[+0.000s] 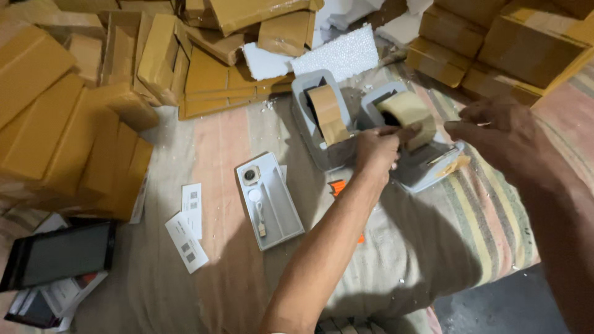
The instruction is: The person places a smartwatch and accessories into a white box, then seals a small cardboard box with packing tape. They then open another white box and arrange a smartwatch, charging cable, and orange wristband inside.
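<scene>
Glossy brown tape roll (408, 114) on matt grey plastic dispenser (427, 170); behind it, rough white foam (337, 55), matt cardboard boxes (210, 68); beneath, coarse woven cloth (421, 247).

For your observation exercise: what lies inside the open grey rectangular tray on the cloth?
The open grey rectangular tray holds a small square device, a round white disc and a short white cable piece. Anything beneath these parts is hidden.
</scene>
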`<move>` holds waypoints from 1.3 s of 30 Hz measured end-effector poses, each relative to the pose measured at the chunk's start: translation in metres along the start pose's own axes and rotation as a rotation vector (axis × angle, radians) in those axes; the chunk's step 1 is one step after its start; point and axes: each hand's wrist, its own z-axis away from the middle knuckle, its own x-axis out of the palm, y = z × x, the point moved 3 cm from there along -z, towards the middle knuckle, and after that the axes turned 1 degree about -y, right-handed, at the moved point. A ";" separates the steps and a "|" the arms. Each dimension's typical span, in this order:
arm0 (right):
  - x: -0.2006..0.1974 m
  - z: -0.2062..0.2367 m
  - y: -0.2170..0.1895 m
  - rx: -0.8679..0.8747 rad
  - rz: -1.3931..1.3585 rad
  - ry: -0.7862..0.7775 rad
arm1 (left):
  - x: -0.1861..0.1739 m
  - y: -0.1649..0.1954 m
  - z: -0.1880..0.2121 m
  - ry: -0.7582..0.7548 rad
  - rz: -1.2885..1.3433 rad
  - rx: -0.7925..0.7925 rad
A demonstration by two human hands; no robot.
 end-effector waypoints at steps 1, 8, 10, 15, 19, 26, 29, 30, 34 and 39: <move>0.001 0.008 -0.001 0.075 0.005 -0.068 | 0.000 -0.002 0.005 -0.006 -0.023 -0.004; 0.011 0.051 0.010 0.323 -0.278 -0.122 | -0.005 -0.010 0.019 -0.100 -0.176 0.292; 0.011 0.057 0.014 0.316 -0.333 -0.088 | -0.005 -0.012 0.016 -0.093 -0.219 0.310; 0.007 0.060 0.017 0.292 -0.399 -0.026 | -0.003 -0.011 0.018 -0.067 -0.294 0.365; 0.006 0.060 0.018 0.272 -0.398 -0.001 | 0.000 -0.004 0.025 -0.092 -0.245 0.362; 0.014 0.065 0.033 0.211 -0.448 -0.003 | -0.002 0.005 0.032 -0.015 -0.501 0.471; 0.025 0.069 0.046 0.196 -0.563 0.007 | -0.004 0.006 0.041 0.043 -0.421 0.538; 0.028 0.070 0.051 0.186 -0.629 0.018 | -0.006 0.004 0.048 0.087 -0.393 0.525; 0.041 0.074 0.068 0.179 -0.639 0.076 | -0.004 -0.017 0.085 0.118 -0.117 0.300; 0.049 0.076 0.069 0.186 -0.889 0.071 | 0.012 -0.037 0.111 -0.067 0.004 0.184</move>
